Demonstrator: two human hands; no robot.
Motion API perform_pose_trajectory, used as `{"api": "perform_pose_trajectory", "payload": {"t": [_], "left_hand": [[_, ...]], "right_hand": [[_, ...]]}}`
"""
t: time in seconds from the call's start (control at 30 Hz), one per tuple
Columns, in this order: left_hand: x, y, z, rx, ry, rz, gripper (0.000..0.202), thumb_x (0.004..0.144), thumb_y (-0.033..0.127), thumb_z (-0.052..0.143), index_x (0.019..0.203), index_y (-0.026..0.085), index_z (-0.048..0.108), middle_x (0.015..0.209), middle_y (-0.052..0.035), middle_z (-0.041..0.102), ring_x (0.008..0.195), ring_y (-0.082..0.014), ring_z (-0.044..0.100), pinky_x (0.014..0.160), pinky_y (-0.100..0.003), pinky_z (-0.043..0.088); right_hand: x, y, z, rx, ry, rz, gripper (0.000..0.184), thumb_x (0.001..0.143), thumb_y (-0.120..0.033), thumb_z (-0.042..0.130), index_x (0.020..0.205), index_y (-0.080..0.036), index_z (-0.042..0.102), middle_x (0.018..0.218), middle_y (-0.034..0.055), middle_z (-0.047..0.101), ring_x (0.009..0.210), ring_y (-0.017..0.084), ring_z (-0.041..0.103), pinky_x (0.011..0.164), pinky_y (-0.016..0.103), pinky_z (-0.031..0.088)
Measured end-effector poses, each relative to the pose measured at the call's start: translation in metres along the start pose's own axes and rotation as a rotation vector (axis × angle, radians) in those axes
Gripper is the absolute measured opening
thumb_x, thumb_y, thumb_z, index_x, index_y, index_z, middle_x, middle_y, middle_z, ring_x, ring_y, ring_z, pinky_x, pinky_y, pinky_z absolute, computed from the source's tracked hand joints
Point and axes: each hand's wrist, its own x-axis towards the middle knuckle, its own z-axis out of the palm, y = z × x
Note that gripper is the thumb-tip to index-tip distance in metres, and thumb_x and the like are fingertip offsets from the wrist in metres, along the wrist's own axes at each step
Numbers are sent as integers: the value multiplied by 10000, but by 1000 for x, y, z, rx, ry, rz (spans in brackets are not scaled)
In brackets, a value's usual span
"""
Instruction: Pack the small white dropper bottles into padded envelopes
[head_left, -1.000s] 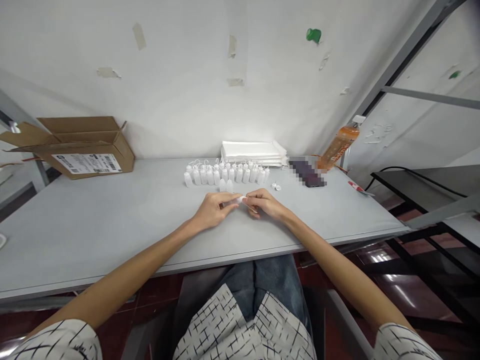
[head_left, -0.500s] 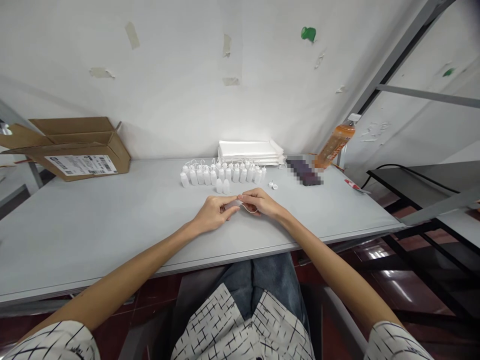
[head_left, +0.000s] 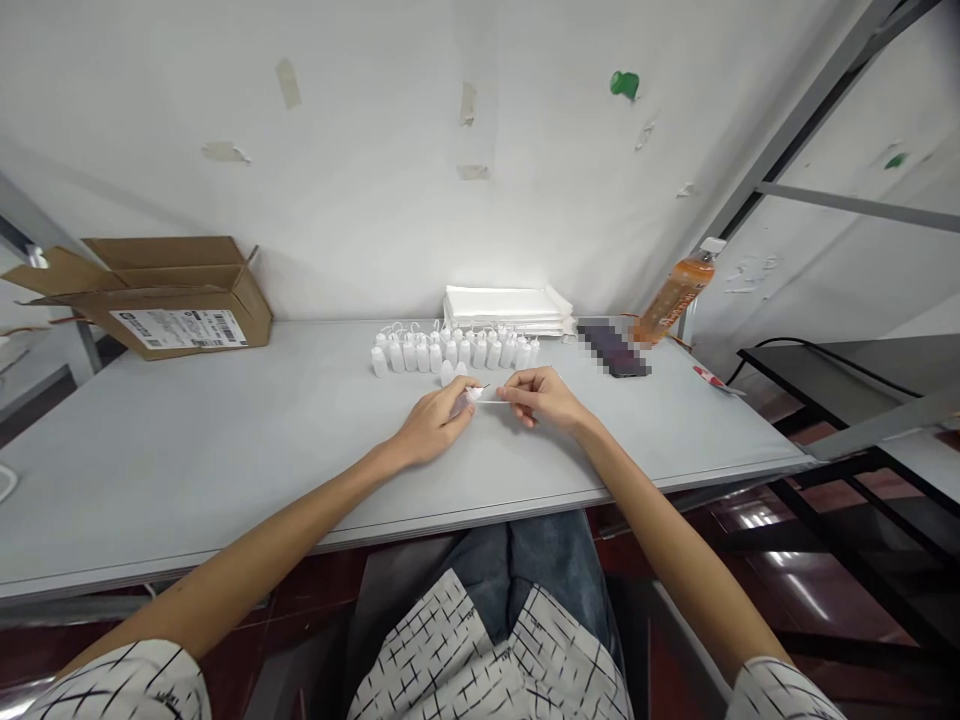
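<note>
My left hand (head_left: 437,422) rests on the grey table (head_left: 225,440), fingers closed round a small white bottle (head_left: 472,396). My right hand (head_left: 541,396) is a short way to its right and pinches the end of a thin white tube (head_left: 491,402) that runs to the bottle. Just behind both hands stand several small white bottles (head_left: 454,351) in rows, each with a thin tube on top.
A stack of white sheets (head_left: 506,305) lies at the wall behind the bottles. An open cardboard box (head_left: 161,292) sits far left. A dark phone (head_left: 613,347) and an orange drink bottle (head_left: 673,297) are at the right, a red pen (head_left: 716,380) near the table's right edge.
My hands have drawn slightly apart, and the thin tube is now stretched straight between the bottle and my right fingers. Both hands shifted a little toward the bottle rows.
</note>
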Motion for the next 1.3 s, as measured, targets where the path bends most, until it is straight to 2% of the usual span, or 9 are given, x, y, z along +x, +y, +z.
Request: {"api": "perform_pose_trajectory", "payload": {"t": [0.13,0.27,0.47,0.7,0.8,0.9,1.03,1.1,1.3], "left_hand": [[0,2,0,-20,-7,-50,315,951,364,422,1192,203,547,837,-8,655,732,-187,599,724,-301,441],[0,2,2,-72,-5,-72,341,987,435,373,1139,212,582,879,-17,683,811,-198,635,775,-310,452],[1,1,3,-64,-21,-64,322,988,415,378,1075,205,607,918,-29,709,836,-201,646,810,-327,458],[-1,5,4,-34,-54,-22,285,967,380,412,1042,200,620,907,-35,710,801,-198,641,781,-314,452],[-2,3,4,-39,2,-6,280,971,369,408,1050,196,613,903,-32,704,797,-190,637,780,-304,450],[-2,1,4,10,95,4,272,973,365,410,1056,192,603,863,-25,690,735,-173,611,737,-286,439],[-2,0,2,88,195,11,259,970,360,414,1032,185,594,814,-18,665,657,-150,559,673,-266,411],[-2,0,2,108,221,12,258,970,360,411,1025,182,591,807,-17,660,652,-147,553,652,-260,396],[-2,0,2,146,248,13,260,961,357,423,1017,177,603,794,-20,655,635,-148,550,622,-261,369]], "right_hand": [[3,3,1,85,5,-59,370,656,-444,835,677,-130,643,510,-21,563,390,91,510,334,198,364],[2,4,1,117,-8,-62,341,697,-430,815,689,-134,645,488,-34,535,380,82,485,332,194,356],[-1,2,-1,133,-103,-55,328,715,-429,799,738,-134,658,631,13,626,458,109,559,382,223,411],[0,1,-1,-76,-132,-15,317,700,-418,796,729,-128,670,541,-47,491,463,53,357,411,207,252],[0,0,2,-131,-87,-16,338,711,-449,774,706,-138,641,576,-46,484,494,56,353,433,212,229],[0,0,5,-112,-131,3,363,754,-480,729,705,-134,629,573,-44,486,468,48,333,439,219,217],[1,3,3,54,-119,-8,330,816,-476,667,828,-148,626,707,9,620,410,46,389,411,228,187],[2,5,2,93,-101,-28,302,826,-451,659,852,-150,636,752,23,642,411,47,408,403,229,180],[3,7,2,121,-116,-70,255,775,-383,702,747,-134,656,697,9,609,444,42,338,415,228,208]]}}
